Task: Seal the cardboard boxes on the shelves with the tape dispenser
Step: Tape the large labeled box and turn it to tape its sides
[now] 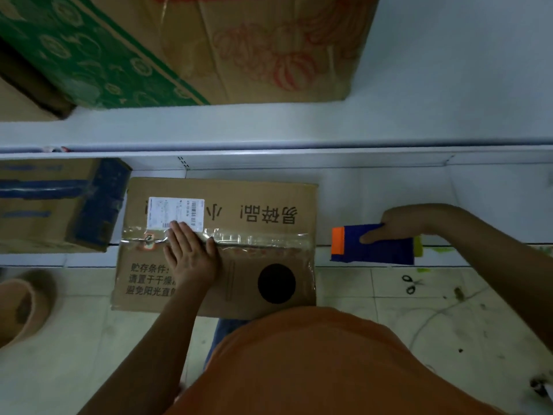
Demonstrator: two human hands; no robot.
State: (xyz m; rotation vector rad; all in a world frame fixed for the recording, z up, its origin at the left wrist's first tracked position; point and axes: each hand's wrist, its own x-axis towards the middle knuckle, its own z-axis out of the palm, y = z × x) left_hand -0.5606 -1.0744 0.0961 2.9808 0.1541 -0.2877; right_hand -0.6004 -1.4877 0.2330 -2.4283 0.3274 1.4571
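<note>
Pressing flat on the taped seam, the left hand (pixel 191 253) lies with straight fingers on the cardboard box (pixel 263 205), which sits on the lower shelf (pixel 389 187) and overhangs its front edge; the right hand (pixel 398 224) is curled round the tape dispenser (pixel 374 245), blue with an orange end, held off the box's right end and apart from it; the seam runs left to right, so its long axis points straight at the dispenser, and the right hand is nearer that open end; the clear tape (pixel 257 238) looks wrinkled and glossy along the seam; the box is brown with black printed characters, a white label (pixel 176 212) and a dark round hole (pixel 276 283); a further pass, I judge, would start from the right.
</note>
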